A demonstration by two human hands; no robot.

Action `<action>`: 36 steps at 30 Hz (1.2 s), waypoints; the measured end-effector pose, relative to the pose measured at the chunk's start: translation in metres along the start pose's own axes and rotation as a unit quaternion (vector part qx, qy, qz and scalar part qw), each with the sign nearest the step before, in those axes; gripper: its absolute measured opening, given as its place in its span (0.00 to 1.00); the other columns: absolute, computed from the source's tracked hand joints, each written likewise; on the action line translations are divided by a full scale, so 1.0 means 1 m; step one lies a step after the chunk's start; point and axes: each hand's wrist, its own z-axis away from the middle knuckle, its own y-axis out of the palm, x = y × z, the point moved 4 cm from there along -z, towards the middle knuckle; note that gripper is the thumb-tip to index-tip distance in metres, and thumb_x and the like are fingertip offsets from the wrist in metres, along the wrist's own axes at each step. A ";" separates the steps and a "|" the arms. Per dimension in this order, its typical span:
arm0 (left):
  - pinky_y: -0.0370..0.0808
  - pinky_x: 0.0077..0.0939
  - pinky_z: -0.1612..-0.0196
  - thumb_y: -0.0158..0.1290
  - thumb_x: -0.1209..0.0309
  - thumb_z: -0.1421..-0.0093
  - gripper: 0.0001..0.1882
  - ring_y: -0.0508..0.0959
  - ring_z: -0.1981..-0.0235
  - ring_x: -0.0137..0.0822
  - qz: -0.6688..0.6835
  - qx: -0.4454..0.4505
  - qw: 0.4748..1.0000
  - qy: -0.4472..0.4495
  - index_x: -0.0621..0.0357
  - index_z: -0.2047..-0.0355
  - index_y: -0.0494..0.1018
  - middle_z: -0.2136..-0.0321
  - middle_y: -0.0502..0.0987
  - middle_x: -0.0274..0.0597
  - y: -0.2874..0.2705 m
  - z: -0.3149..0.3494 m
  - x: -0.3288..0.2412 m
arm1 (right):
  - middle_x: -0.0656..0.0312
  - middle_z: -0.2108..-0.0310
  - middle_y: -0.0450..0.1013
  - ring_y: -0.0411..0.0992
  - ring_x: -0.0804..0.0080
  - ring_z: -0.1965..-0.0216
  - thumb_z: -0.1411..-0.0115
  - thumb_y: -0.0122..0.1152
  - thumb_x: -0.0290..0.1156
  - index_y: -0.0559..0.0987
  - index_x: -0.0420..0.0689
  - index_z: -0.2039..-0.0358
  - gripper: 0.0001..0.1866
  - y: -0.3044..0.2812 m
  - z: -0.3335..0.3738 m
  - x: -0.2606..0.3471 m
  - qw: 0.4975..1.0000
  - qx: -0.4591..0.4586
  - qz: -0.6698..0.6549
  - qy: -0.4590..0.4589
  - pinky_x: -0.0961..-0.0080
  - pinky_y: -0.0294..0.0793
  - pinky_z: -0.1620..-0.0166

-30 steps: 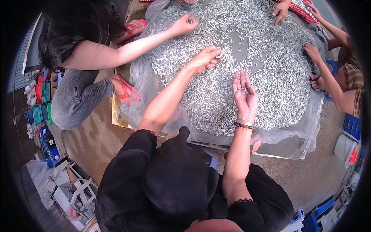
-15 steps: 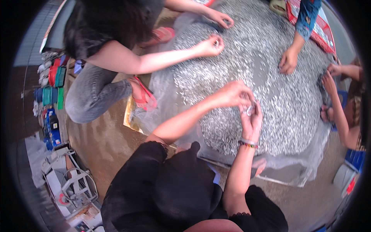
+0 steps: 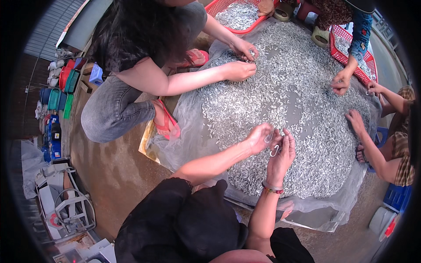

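Observation:
My left hand (image 3: 260, 137) is closed, fingers bent round a small silvery curved piece (image 3: 268, 138). Just beside it my right hand (image 3: 283, 154) is raised, palm toward me, with a thin S-shaped silvery piece (image 3: 275, 151) at its fingers. The fingertips of both hands are close together above a wide, low pile (image 3: 245, 168) of small, slender silvery pieces. The pieces in the pile are too small to tell exactly what they are. A beaded bracelet (image 3: 273, 189) circles my right wrist.
The pile lies on a pale mesh sheet (image 3: 175, 147). Other people's hands (image 3: 240, 70), (image 3: 341, 81), (image 3: 357, 120) are over it at the left, far and right sides. Red baskets (image 3: 252, 30), (image 3: 364, 76) stand at the far edge. Blue and green crates (image 3: 55, 100) line the left.
The view has shifted, so the scene sits lower in it. My hands have drawn slightly apart, and the S-shaped piece shows more clearly. At the right, a person's hand now reaches onto the pile.

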 end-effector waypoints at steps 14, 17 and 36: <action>0.70 0.39 0.52 0.43 0.64 0.40 0.17 0.71 0.57 0.45 0.189 0.186 0.953 0.145 0.65 0.56 0.66 0.62 0.72 0.50 0.072 -0.087 -0.212 | 0.51 0.52 0.68 0.67 0.62 0.51 0.37 0.40 0.25 0.66 0.39 0.46 0.18 0.001 0.000 0.056 0.864 -0.021 0.398 -0.306 0.69 0.64 0.48; 0.71 0.32 0.56 0.47 0.64 0.41 0.19 0.73 0.59 0.38 -0.030 0.066 0.966 0.248 0.65 0.54 0.66 0.62 0.74 0.47 0.074 -0.091 -0.307 | 0.50 0.50 0.67 0.66 0.64 0.50 0.37 0.40 0.24 0.63 0.40 0.43 0.20 -0.018 -0.008 0.069 0.889 -0.078 0.355 -0.278 0.70 0.64 0.49; 0.74 0.37 0.59 0.47 0.82 0.51 0.10 0.74 0.61 0.53 -0.920 0.014 0.262 0.291 0.67 0.68 0.74 0.65 0.73 0.58 -0.003 -0.172 -0.093 | 0.42 0.47 0.60 0.54 0.49 0.44 0.41 0.48 0.41 0.59 0.42 0.41 0.29 -0.244 -0.013 0.082 0.571 -0.426 0.691 -0.127 0.59 0.47 0.40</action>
